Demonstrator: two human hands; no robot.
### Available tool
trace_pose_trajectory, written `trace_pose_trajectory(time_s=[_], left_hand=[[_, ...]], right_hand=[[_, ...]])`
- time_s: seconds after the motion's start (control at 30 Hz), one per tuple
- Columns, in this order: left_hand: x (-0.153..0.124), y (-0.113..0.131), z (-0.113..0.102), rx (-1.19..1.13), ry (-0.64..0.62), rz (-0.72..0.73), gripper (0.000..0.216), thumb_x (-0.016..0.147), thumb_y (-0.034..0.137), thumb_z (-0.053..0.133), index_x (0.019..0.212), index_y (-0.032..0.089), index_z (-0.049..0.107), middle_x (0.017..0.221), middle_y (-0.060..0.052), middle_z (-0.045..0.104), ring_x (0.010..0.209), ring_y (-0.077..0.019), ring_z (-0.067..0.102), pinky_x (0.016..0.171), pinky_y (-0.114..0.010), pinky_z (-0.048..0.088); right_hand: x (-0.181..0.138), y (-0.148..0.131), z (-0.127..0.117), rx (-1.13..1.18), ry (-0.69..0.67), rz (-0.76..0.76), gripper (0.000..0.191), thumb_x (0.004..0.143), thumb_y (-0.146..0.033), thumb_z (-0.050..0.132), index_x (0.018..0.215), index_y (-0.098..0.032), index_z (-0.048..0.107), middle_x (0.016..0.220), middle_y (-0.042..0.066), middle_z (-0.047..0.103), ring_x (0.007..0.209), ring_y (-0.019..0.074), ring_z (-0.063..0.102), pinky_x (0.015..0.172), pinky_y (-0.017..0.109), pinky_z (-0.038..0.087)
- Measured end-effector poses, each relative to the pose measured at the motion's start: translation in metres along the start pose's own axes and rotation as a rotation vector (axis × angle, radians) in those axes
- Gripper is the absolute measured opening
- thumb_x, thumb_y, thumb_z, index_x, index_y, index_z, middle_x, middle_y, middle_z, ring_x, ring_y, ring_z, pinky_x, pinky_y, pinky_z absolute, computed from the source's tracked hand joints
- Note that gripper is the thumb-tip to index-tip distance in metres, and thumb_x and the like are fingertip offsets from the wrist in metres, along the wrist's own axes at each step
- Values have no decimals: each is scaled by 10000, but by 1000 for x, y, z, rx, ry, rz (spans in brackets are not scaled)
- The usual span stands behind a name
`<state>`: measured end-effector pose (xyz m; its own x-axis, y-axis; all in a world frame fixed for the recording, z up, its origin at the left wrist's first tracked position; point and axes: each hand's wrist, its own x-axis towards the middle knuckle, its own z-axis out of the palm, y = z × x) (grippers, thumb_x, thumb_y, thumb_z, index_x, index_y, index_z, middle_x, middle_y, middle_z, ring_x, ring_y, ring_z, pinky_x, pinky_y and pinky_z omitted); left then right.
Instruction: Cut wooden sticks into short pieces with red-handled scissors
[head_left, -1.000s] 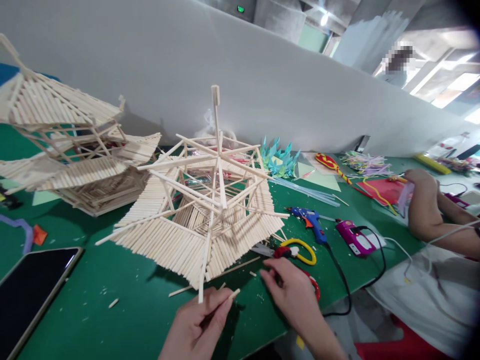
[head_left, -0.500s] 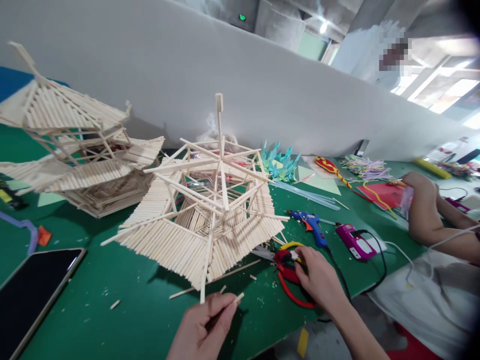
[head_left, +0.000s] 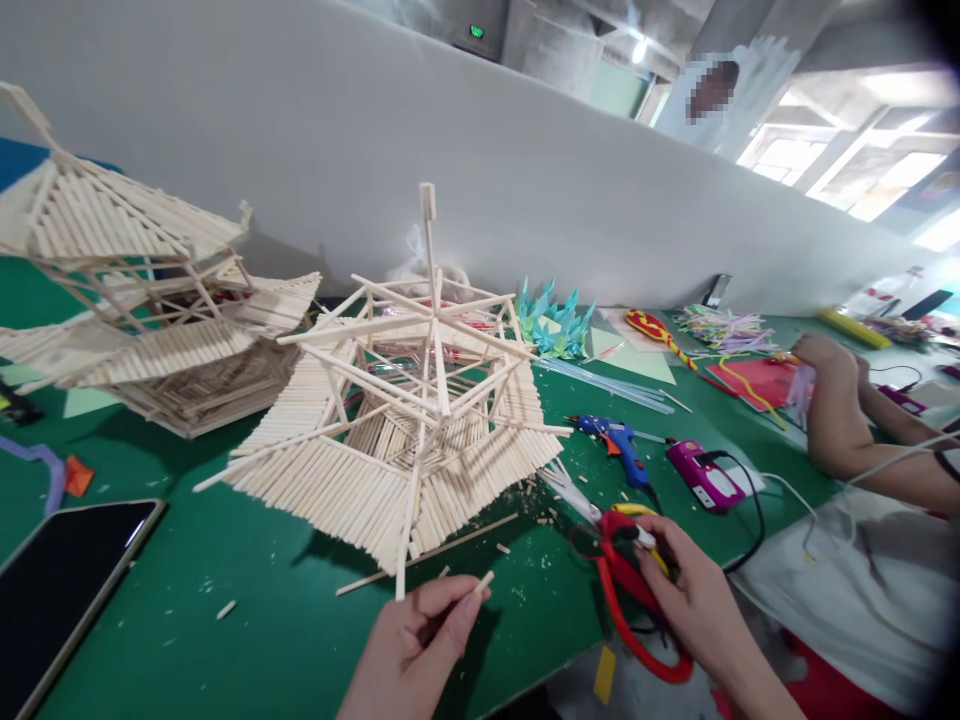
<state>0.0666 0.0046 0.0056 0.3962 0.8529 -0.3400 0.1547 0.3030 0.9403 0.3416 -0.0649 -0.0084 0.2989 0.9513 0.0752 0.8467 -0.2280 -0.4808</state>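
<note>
Since a moment ago our right hand has dragged the red-handled scissors closer to us across the green mat. It's now wrapped tight round the handles, blades pointing back at the rim of the stick roof. Our left hand hasn't really budged. It's pinching the short stick between thumb and fingers, just below the roof's front corner. Honestly the worry is those blade tips: they sit right beside the roof's edge, so one sloppy swing could snag a glued stick and pop it off. The short stick is only held by its end too, so it could easily slip out onto the mat, and the black cord of the blue glue gun runs close to our right wrist
</note>
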Motion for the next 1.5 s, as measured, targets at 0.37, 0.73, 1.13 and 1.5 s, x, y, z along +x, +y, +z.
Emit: trace_pose_trajectory(time_s=[0.37,0.73,1.13,1.5], left_hand=[[4,8,5,-221,49,-140,371,594,495,677,696,138,682,489,52,453,499,-93,349,486,-204,268],[1,1,2,-225,83,-141,344,619,481,672,723,154,689,552,28,513,567,-111,419,549,-205,342],[-2,-11,5,-196,60,37,314,690,447,629,755,148,701,525,26,494,519,-100,378,495,-195,287],[-5,-10,0,-53,-58,217,192,783,302,543,731,206,702,597,17,502,544,-111,422,515,-195,346]], right_hand=[[-32,-42,-19,576,-613,257,634,624,-181,565,1250,-180,467,1279,78,520,1161,253,476,938,317,392],[-27,-62,9,332,-587,141,450,558,-187,590,986,-209,454,765,-19,598,628,134,536,572,206,436],[-28,-85,20,514,-641,468,314,851,-257,271,923,-202,572,653,24,648,588,139,630,502,205,467],[-29,-81,24,357,-581,322,226,807,-325,414,811,-199,602,661,35,647,582,150,611,532,226,462]])
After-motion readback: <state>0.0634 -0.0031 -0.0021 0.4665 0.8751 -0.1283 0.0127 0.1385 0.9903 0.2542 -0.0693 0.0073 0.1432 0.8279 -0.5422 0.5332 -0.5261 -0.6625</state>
